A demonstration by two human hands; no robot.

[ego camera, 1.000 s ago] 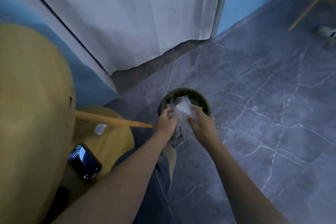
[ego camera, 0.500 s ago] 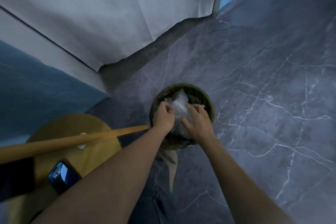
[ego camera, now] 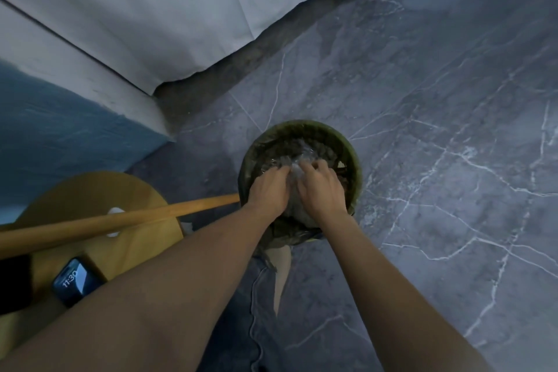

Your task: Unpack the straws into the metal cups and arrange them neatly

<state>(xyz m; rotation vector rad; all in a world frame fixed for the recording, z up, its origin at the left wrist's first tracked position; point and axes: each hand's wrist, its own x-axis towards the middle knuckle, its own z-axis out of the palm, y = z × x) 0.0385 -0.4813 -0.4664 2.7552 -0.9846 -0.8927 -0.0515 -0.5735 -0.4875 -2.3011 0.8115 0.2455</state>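
Left hand (ego camera: 267, 190), right hand (ego camera: 322, 189) palm-down around plastic (ego camera: 297, 160) in bin (ego camera: 355, 161).

A bin (ego camera: 354, 154) stands on the floor (ego camera: 437, 130) at centre. In it lies plastic wrapping (ego camera: 294, 160), gripped by the left hand (ego camera: 267, 190) and right hand (ego camera: 320, 187) side by side. Left of the bin is a stool (ego camera: 90, 190). A phone (ego camera: 74, 281) lies at its near edge, and a pole (ego camera: 120, 220) crosses over it, tip at the bin's left rim. A curtain (ego camera: 181, 9) hangs far behind.

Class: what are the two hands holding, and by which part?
Left hand and right hand clutch the clear plastic wrapper by its near sides, inside the green bin.
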